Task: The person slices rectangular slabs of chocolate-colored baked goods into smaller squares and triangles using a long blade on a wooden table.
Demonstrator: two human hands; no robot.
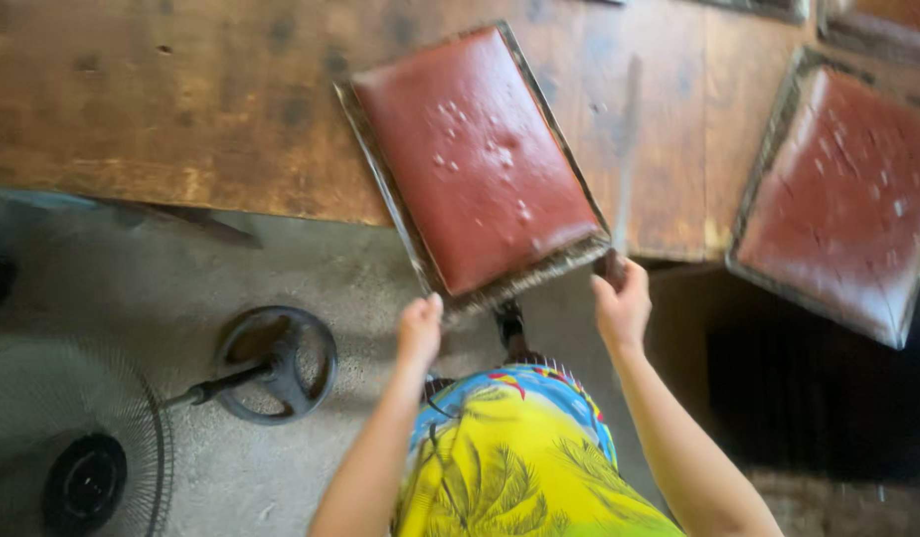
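Observation:
A rectangular metal tray (380, 149) holding a reddish-brown slab cake (475, 149) lies tilted on a worn wooden table (162, 99), its near corner hanging past the table's front edge. My left hand (420, 328) grips the tray's near edge at the lower left corner. My right hand (621, 298) is shut on the dark handle of a long thin knife (627, 149), whose blurred blade stands along the tray's right side. A second tray (778, 129) with the same reddish-brown cake (847, 199) sits at the right, also overhanging the edge.
Below the table lies a grey concrete floor with a fallen standing fan: its round base (276, 363) and wire cage (72, 447) at the lower left. My yellow patterned garment (509, 457) fills the bottom centre. A dark gap opens under the table at the right.

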